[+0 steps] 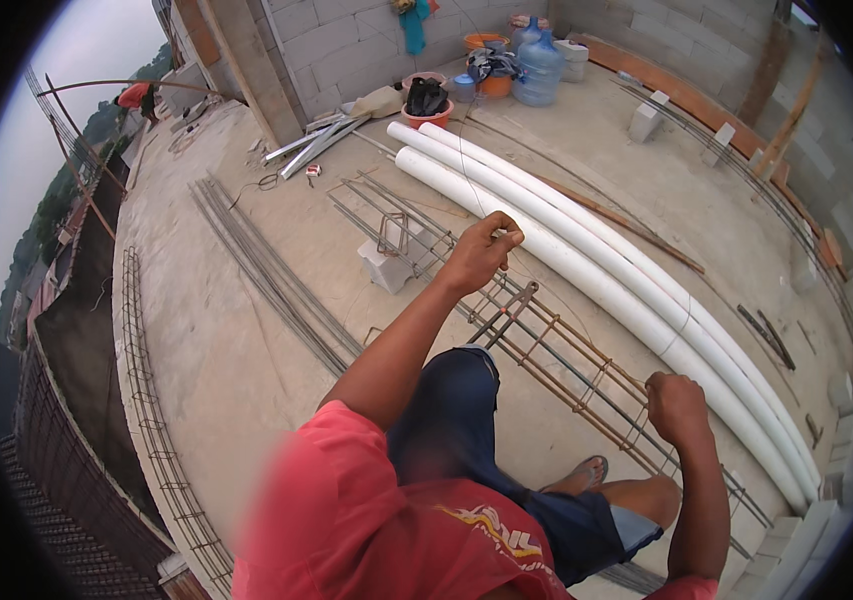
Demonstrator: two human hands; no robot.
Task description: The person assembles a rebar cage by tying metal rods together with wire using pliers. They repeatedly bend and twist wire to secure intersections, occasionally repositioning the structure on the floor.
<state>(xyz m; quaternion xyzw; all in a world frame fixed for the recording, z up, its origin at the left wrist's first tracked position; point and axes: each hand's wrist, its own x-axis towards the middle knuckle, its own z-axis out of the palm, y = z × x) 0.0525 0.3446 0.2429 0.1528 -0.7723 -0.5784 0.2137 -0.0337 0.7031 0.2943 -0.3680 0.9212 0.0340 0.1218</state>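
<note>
Wire [466,170], thin and pale, is running taut from the far wall down to the left hand [481,255], which is pinching it closed above the rebar cage [546,350] lying on the concrete floor [236,340]. Nearer, the right hand [676,405] is closing in a fist on the cage. Keeping the line tense looks wise. Pliers [506,312] are resting on the bars; beyond, white pipes [596,260] are lying alongside.

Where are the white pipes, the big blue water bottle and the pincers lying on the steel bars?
white pipes [586,262], head view, middle of the nearest pipe.
blue water bottle [540,70], head view, its body.
pincers [508,308], head view, the handles.
</note>
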